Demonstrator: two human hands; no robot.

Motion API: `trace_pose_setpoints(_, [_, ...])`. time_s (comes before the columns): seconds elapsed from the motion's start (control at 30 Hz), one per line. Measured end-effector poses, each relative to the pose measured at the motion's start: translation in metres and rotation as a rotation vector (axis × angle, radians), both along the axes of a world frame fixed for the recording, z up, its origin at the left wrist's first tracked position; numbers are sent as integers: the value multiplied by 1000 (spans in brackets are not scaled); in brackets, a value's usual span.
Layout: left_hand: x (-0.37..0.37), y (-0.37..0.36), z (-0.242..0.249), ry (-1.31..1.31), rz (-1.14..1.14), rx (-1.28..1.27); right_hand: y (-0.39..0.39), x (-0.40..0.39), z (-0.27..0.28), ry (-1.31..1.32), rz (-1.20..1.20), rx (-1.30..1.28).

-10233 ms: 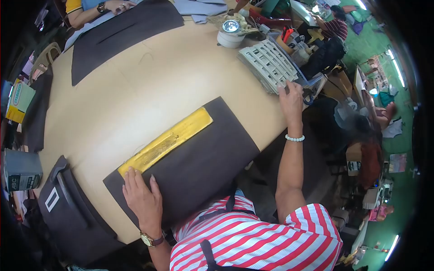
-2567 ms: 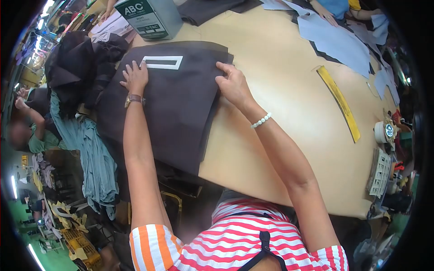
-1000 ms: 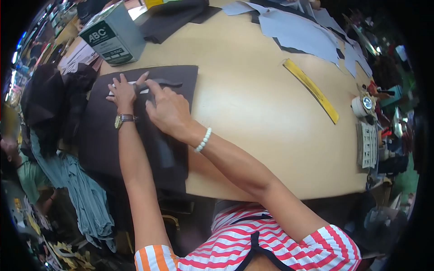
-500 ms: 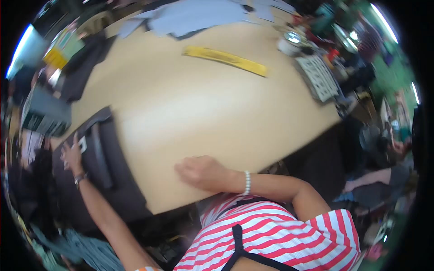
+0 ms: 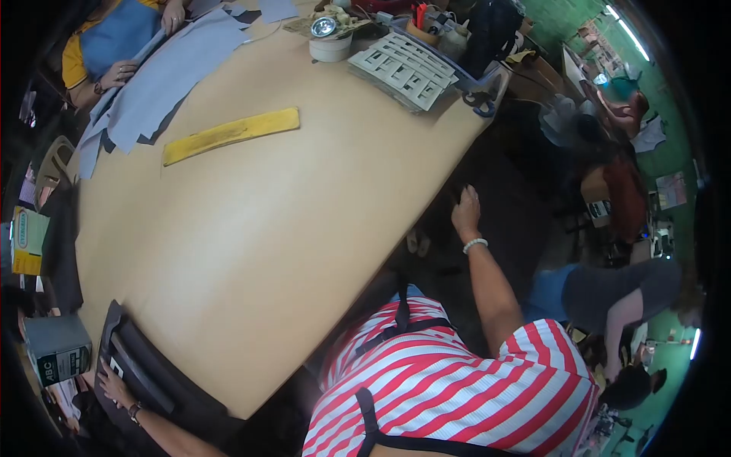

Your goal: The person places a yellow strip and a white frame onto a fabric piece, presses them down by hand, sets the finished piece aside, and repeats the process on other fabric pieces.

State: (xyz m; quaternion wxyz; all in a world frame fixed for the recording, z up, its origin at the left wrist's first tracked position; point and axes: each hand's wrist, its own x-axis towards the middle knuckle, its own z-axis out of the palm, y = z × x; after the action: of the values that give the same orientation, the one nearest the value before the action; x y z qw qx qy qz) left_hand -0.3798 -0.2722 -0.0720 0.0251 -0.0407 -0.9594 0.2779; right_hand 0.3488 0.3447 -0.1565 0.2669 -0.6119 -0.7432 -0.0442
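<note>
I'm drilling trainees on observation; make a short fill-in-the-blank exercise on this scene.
The strip on the tabletop is coloured ____.
The hand on the dark fabric is the person's ____ one.
The person's right hand has a beaded ____ at its wrist.
The letters on the grey container read ____.
Missing words: yellow; left; bracelet; ABC.

Desk (image 5: 228,251) layout
Fabric (image 5: 199,396) near left, left hand (image 5: 116,388) on it, can (image 5: 61,350) beside; strip (image 5: 232,135) toward far side; card stack (image 5: 403,68) far right; right hand (image 5: 466,212) off-desk.
</note>
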Motion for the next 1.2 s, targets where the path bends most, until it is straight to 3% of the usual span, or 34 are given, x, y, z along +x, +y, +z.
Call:
trace_pose_setpoints(0.13, [-3, 0, 0, 10, -16, -9, 7, 11, -15, -131, -39, -72])
trace_pose_setpoints(0.23, [-13, -14, -6, 39, -16, 89, 15, 11, -23, -136, -43, 89])
trace_pose_setpoints(0.27, [-18, -19, -12, 51, -18, 141, 19, 13, -21, -70, -76, 31])
trace_pose_setpoints(0.37, [7, 5, 7, 6, -17, -104, 30, 23, -8, 199, -141, -112])
trace_pose_setpoints(0.43, [-4, -1, -2, 46, 19, 26, 44, 41, 1, 482, -134, -142])
trace_pose_setpoints(0.63, [3, 2, 8, 61, -19, -124, 62, 65, 33, 831, -135, -127])
trace_pose_setpoints(0.67, [8, 5, 6, 201, 14, 61, 68, 68, 37, 878, -140, -113])
trace_pose_setpoints(0.7, [14, 7, 6, 342, 47, 244, 70, 69, 45, 847, -90, -120])
trace_pose_setpoints(0.77, [14, 10, 7, 564, -43, 447, 62, 61, 45, 539, 5, -98])
trace_pose_setpoints(0.8, [12, 13, 3, 637, -161, 471, 56, 51, 49, 381, 49, -82])
trace_pose_setpoints(0.83, [10, 13, -2, 710, -277, 493, 47, 38, 43, 470, 64, -234])
trace_pose_setpoints(0.9, [7, 4, 1, 864, -506, 517, 27, 24, 4, 161, 52, -68])
trace_pose_setpoints(0.93, [16, 9, 15, 874, -538, 480, 19, 18, -8, -20, 50, 3])
trace_pose_setpoints(0.97, [26, 14, 28, 884, -568, 442, 18, 16, -15, 24, 12, -31])
trace_pose_setpoints(1.1, [129, 84, 84, 791, -736, 731, 17, 15, -25, 38, -97, -99])
trace_pose_setpoints(1.2, [219, 131, 95, 626, -592, 963, 28, 14, -20, -2, -99, -86])
